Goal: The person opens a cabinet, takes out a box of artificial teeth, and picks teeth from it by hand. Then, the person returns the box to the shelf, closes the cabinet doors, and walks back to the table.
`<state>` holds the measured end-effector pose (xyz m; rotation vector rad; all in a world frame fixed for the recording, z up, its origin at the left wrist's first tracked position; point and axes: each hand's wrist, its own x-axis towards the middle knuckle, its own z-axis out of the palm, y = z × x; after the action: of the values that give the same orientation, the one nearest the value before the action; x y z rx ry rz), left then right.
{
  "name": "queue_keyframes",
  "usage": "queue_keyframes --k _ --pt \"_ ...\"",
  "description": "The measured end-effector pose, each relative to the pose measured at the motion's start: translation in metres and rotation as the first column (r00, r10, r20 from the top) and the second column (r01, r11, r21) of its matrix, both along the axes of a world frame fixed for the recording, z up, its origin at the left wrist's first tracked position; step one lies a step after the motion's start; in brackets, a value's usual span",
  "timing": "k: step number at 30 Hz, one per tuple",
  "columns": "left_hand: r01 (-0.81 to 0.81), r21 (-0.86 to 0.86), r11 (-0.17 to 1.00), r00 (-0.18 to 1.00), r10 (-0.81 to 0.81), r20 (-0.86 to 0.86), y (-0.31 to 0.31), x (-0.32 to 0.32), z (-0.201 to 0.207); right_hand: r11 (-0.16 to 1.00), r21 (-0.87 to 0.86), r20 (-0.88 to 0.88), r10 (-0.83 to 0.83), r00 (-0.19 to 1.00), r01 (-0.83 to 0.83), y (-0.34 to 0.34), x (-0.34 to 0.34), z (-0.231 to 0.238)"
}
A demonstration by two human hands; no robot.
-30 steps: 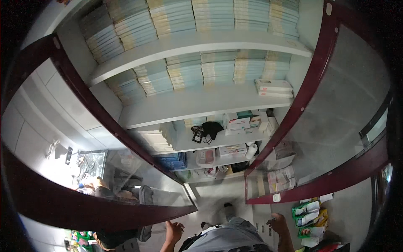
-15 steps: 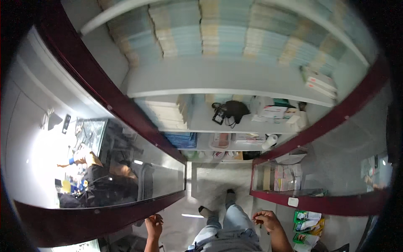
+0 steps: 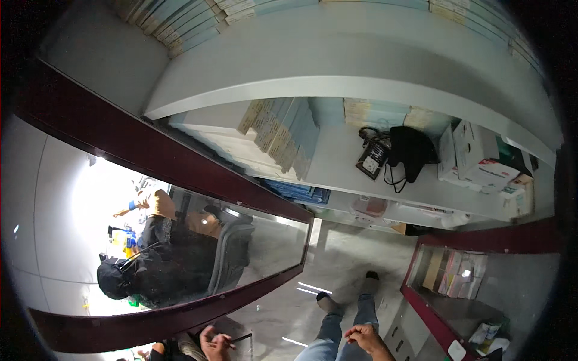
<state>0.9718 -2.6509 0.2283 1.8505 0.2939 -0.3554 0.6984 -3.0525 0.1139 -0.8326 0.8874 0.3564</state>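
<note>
The open cabinet [image 3: 343, 88] is faced; an empty-handed stance is judged the present step. The left door's maroon frame [image 3: 180, 319] is seen just beyond the left hand [image 3: 215, 345], fingers loosely spread. The right hand [image 3: 366, 339] is held unclenched, apparently empty. For contact, a reach is judged necessary.

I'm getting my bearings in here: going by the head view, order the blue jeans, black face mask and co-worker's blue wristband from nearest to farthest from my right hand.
From your right hand:
1. Blue jeans: right by it, partly behind it in view.
2. Black face mask: ahead, on the shelf.
3. Blue wristband: far left, seen through the maroon-framed glass door.
</note>
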Motion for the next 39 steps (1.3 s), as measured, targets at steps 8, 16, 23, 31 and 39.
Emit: queue_keyframes --k 8,16,23,31,39 --pt "0.502 -0.060 0.863 0.803 -0.490 -0.339 -0.087 -0.131 -0.084 0.979 0.182 0.080 0.076 0.994 -0.089 0.006 0.011 -0.024" --pt "0.882 0.130 0.452 0.453 -0.891 0.029 -0.313 -0.089 -0.032 0.837 0.497 0.119 -0.329 0.937 0.231 0.001 0.027 -0.041" --pt "0.926 0.179 0.331 0.271 -0.917 0.293 -0.389 -0.081 -0.036 0.988 -0.013 0.008 -0.153 0.988 0.153 -0.069 0.051 -0.005" --pt "0.903 0.365 0.227 0.112 -0.944 0.309 -0.392 -0.103 -0.056 0.836 0.302 -0.056 -0.463 0.884 0.457 -0.085 0.048 -0.006" --pt "0.823 0.524 0.217 0.088 -0.962 0.259 -0.390 -0.085 -0.052 0.692 0.493 -0.002 -0.605 0.796 0.527 -0.079 0.061 -0.021"
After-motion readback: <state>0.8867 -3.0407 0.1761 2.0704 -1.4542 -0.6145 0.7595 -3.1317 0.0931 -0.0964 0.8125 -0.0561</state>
